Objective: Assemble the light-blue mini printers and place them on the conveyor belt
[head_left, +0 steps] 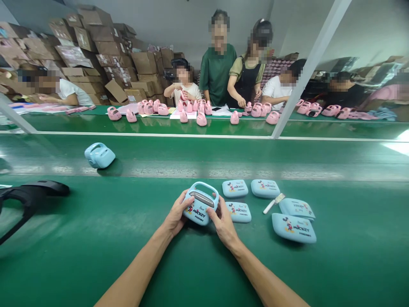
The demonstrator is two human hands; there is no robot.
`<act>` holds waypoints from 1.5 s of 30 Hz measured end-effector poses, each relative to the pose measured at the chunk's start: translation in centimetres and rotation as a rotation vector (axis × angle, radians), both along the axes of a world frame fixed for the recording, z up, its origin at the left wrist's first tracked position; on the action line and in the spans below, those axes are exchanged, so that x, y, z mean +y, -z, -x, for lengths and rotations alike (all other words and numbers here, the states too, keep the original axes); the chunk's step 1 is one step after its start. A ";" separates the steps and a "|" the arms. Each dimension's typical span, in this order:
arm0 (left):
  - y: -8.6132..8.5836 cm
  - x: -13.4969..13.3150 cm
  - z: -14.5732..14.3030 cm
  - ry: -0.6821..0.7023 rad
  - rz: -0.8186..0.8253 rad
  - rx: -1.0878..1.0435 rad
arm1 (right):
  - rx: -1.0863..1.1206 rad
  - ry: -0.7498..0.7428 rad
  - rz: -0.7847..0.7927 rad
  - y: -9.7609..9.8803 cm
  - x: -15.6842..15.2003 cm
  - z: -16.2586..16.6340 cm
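Both hands grip a light blue plastic case (201, 205) with a carry handle and a cartoon print, held just above the green table (96, 238). My left hand (176, 214) wraps its left side, fingers curled round the edge. My right hand (223, 222) clasps the right side, thumb on the front. Several matching blue shells (293, 227) lie face up to the right of my hands, and a small white-handled tool (274, 203) lies among them.
One blue case (99, 155) rides the green conveyor belt (223, 157) at the left. A black object (32, 195) lies at the left edge. Across the belt, several people handle pink cases (201, 119). Stacked cardboard boxes (96, 51) fill the back. A slanted metal post (306, 68) stands at the right.
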State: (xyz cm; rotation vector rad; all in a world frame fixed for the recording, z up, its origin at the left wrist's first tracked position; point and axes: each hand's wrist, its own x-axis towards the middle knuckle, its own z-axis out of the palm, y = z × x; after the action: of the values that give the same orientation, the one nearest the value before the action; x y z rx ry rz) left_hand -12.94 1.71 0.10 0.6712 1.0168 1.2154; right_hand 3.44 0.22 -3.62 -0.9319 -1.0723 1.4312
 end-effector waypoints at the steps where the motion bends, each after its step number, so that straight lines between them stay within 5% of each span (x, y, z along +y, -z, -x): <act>1: 0.0 0.0 0.0 -0.006 -0.002 -0.003 | 0.010 -0.004 0.002 0.0 0.0 0.0; 12: 0.0 0.5 0.6 -0.119 -0.095 0.113 | -0.140 -0.029 -0.161 0.1 -0.2 0.2; 31: -0.2 0.3 0.6 -0.104 -0.119 0.170 | -0.154 -0.022 -0.153 -0.1 -0.2 0.1; 45: 0.0 -0.3 0.5 0.045 -0.124 -0.022 | 0.092 -0.003 0.134 -0.4 0.3 -0.4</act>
State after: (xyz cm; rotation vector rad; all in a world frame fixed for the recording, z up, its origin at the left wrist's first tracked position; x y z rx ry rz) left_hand -13.40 1.42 0.06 0.7717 0.9093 1.2512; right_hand 3.86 0.54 -3.24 -0.9500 -0.9192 1.5478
